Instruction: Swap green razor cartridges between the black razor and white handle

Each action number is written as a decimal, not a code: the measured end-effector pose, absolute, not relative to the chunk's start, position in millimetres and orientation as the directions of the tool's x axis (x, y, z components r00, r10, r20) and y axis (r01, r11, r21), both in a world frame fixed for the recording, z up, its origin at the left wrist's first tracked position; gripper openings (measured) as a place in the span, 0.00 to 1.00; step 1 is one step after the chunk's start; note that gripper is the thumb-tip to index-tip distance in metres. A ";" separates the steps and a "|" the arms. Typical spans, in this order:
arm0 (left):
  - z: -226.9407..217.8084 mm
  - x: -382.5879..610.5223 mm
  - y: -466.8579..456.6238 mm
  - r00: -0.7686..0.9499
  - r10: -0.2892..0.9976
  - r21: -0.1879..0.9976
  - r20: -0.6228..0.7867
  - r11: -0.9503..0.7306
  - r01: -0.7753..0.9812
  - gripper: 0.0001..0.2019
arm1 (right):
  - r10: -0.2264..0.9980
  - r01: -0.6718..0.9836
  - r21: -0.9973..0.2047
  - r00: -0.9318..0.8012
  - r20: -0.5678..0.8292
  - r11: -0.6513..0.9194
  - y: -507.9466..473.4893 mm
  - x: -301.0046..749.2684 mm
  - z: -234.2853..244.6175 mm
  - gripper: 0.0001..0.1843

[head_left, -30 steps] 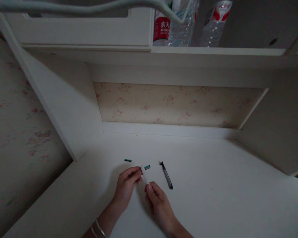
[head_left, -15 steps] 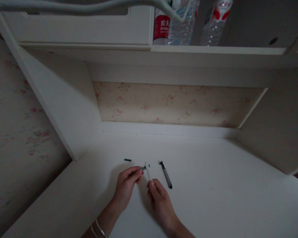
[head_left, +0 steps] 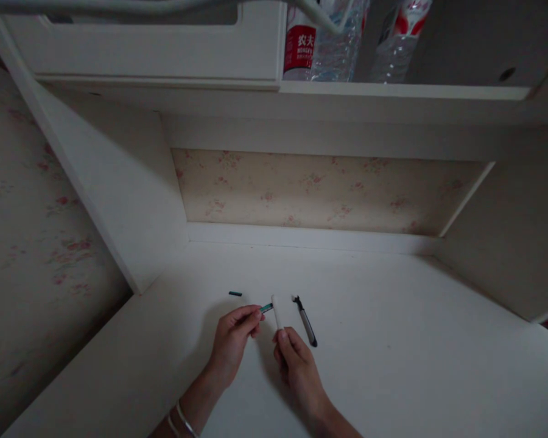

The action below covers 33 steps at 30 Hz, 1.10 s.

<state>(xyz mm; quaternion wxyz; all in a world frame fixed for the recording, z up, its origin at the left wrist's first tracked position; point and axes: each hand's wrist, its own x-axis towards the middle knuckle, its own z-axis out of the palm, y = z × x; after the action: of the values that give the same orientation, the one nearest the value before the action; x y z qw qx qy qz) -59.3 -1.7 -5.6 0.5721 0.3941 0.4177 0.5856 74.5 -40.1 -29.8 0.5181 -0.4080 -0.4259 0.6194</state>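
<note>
My left hand (head_left: 235,333) pinches a short, narrow green-and-dark strip (head_left: 266,308) between thumb and fingers. Its free end reaches the upper part of a slim white stick (head_left: 276,311); whether the two touch I cannot tell. The lower end of that stick is closed in my right hand (head_left: 296,362), tilted slightly and pointing away from me. Just right of it on the desk lies a slim grey-and-black handle (head_left: 306,323) with a small black head at its far end. Another small dark green strip (head_left: 235,294) lies beyond my left hand.
The white desk (head_left: 393,383) runs back to a ledge and floral wallpaper (head_left: 329,188). White side panels (head_left: 119,176) stand left and right. Overhead, a shelf (head_left: 402,91) holds several plastic bottles (head_left: 300,48), and a pale curved bar (head_left: 155,9) crosses the top.
My right hand and the white stick have shifted slightly right. The strip's end, which showed past the stick's right side, now shows only on its left. My left hand has barely moved.
</note>
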 end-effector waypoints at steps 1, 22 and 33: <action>-5.5 -59.4 -2.1 -0.035 0.999 0.943 -0.011 -0.002 -0.332 0.14 | 0.985 -0.285 -0.952 -0.156 -0.069 -0.112 -41.1 74.4 -29.5 0.25; -9.3 -60.7 -1.2 -0.027 1.000 0.937 -0.015 0.004 -0.350 0.13 | 0.992 -0.237 -0.969 -0.115 -0.045 -0.071 -41.3 71.9 -31.6 0.24; -9.5 -60.0 0.2 -0.019 1.000 0.940 -0.001 -0.006 -0.341 0.12 | 0.992 -0.203 -0.978 -0.123 -0.030 -0.054 -40.2 72.1 -31.7 0.24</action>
<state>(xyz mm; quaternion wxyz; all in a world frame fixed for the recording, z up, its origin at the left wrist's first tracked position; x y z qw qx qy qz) -60.0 0.2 -9.5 0.5736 0.4017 0.4099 0.5845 72.1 -40.2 -31.7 0.5076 -0.4253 -0.4639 0.5885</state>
